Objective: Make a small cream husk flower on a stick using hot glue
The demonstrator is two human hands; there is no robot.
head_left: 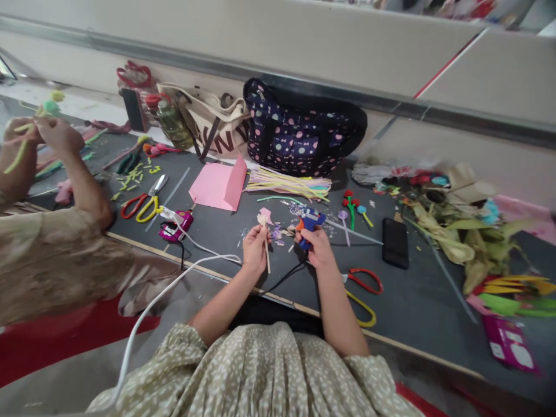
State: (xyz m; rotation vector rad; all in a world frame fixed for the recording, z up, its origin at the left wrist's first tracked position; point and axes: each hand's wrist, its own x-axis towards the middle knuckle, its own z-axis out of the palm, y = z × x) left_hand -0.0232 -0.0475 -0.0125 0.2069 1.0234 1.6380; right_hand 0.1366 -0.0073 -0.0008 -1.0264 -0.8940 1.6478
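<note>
Between the fingers of my left hand is the pale stem of a small craft flower, its cream head upright with a pink piece behind it. My right hand is wrapped round a blue glue gun with an orange part, its nozzle pointing up and left. A dark cord trails down from the gun. Purple scraps lie on the table between my hands. Close to my right forearm are scissors with red and yellow handles, partly hidden by the arm.
Pink paper and a bundle of pipe cleaners lie behind my hands. A phone and dried husks are to the right. At left are more scissors, a white cable and another person's hands.
</note>
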